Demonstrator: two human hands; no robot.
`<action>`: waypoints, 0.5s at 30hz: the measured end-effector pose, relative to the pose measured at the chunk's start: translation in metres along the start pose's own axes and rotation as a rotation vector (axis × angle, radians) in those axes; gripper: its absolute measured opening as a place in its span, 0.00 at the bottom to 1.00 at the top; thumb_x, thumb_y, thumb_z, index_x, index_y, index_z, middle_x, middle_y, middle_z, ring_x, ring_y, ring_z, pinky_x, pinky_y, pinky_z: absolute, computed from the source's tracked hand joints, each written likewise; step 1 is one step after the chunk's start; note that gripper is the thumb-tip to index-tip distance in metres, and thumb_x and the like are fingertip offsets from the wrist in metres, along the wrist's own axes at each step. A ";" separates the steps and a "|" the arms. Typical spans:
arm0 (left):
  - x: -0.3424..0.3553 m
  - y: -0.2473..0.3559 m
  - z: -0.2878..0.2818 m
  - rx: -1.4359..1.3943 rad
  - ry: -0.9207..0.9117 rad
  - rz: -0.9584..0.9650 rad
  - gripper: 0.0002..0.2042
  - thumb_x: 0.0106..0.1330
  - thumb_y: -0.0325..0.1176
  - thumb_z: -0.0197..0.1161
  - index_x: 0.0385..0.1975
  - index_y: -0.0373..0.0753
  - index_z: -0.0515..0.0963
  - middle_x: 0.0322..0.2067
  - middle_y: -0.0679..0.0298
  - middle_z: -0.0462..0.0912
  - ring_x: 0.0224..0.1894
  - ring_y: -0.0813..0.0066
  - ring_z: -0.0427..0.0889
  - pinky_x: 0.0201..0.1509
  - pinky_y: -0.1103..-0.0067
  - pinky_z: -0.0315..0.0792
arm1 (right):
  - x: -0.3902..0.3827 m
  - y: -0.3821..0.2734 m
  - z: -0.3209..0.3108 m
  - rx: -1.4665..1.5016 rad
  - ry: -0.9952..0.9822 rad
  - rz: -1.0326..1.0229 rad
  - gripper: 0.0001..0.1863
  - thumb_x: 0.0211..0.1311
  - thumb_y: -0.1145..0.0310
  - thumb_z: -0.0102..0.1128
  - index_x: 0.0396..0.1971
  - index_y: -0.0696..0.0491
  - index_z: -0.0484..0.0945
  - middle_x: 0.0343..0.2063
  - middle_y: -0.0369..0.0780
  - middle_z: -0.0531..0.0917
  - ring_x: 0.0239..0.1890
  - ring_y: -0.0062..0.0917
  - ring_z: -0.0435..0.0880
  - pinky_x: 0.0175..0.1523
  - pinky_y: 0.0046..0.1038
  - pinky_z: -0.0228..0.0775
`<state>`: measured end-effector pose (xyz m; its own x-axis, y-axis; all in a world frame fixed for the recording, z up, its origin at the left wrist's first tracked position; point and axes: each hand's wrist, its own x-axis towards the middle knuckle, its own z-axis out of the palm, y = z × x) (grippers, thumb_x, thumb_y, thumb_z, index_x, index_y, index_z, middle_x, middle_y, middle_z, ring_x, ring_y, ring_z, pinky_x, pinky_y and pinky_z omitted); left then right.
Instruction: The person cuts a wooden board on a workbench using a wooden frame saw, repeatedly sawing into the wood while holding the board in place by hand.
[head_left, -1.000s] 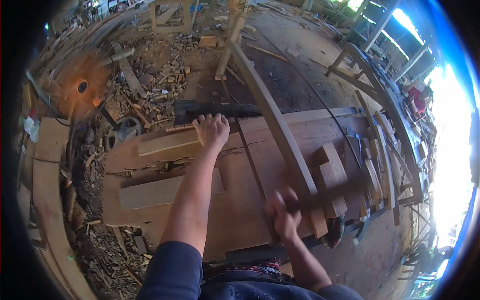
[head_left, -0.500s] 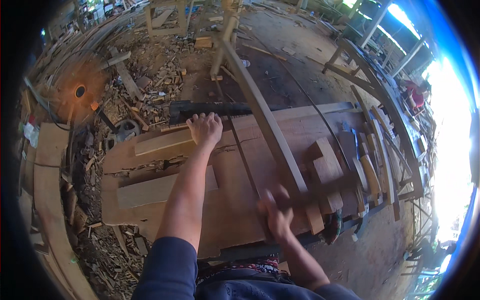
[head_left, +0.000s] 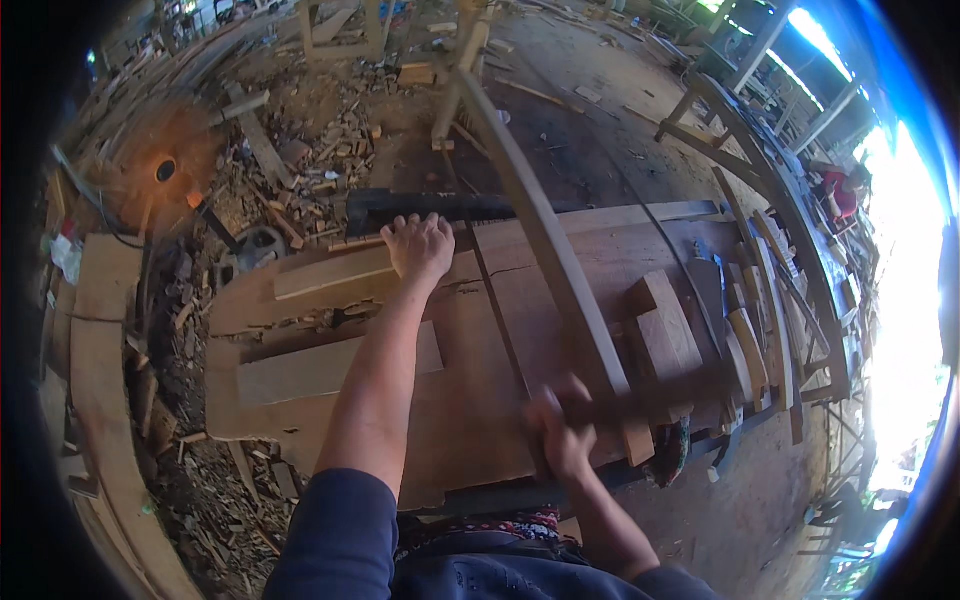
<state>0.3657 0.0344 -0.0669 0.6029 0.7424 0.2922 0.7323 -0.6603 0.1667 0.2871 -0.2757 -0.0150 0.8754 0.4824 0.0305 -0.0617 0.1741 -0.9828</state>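
My right hand (head_left: 562,428) is closed around the near end of a large wooden frame saw (head_left: 545,235), blurred by motion. Its long dark blade (head_left: 495,305) runs away from me across the workbench, left of the wooden middle bar. A taut cord or wire (head_left: 655,225) runs along the bar's right side. My left hand (head_left: 422,245) curls its fingers over the far edge of a light wooden board (head_left: 335,275), pressing it down. The blade crosses the board's line just right of that hand; the cut itself is too small to make out.
The brown workbench top (head_left: 470,400) has cracks and a loose plank (head_left: 330,368). Wooden blocks (head_left: 668,335) and stacked strips stand right of the saw. An orange fan (head_left: 165,170) is on the left, among wood scraps. A person in red (head_left: 838,195) is at the far right.
The view has shifted slightly. My right hand and the saw have moved a little toward me against the bench. My left hand stays on the board.
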 end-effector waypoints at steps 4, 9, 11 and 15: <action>0.002 0.022 -0.013 -0.067 0.062 0.028 0.17 0.69 0.45 0.45 0.38 0.47 0.82 0.39 0.62 0.82 0.50 0.64 0.73 0.58 0.63 0.57 | -0.018 -0.020 -0.016 0.138 0.000 -0.001 0.05 0.65 0.70 0.57 0.31 0.54 0.73 0.19 0.31 0.71 0.23 0.14 0.70 0.26 0.21 0.62; 0.003 0.026 -0.003 -0.080 0.077 0.043 0.18 0.69 0.45 0.44 0.37 0.47 0.82 0.40 0.62 0.82 0.49 0.63 0.73 0.57 0.63 0.57 | 0.098 0.002 0.028 -0.210 0.063 -0.208 0.12 0.63 0.68 0.58 0.21 0.54 0.71 0.16 0.30 0.70 0.19 0.14 0.66 0.23 0.24 0.58; 0.002 0.028 0.001 -0.084 0.040 0.044 0.18 0.69 0.45 0.43 0.37 0.47 0.82 0.40 0.62 0.82 0.50 0.63 0.73 0.57 0.63 0.57 | 0.108 -0.002 0.028 -0.355 -0.035 -0.143 0.10 0.62 0.69 0.58 0.22 0.55 0.73 0.16 0.32 0.73 0.19 0.16 0.71 0.24 0.23 0.61; 0.000 0.002 -0.001 -0.037 -0.009 -0.013 0.18 0.69 0.44 0.43 0.38 0.46 0.82 0.40 0.61 0.82 0.51 0.63 0.72 0.59 0.62 0.56 | -0.009 0.001 -0.011 -0.228 -0.095 0.024 0.13 0.66 0.63 0.57 0.24 0.54 0.73 0.20 0.30 0.71 0.25 0.15 0.69 0.29 0.25 0.61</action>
<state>0.3673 0.0328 -0.0661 0.5961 0.7521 0.2811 0.7283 -0.6538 0.2050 0.2842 -0.2898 -0.0183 0.8256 0.5641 0.0133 0.0375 -0.0313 -0.9988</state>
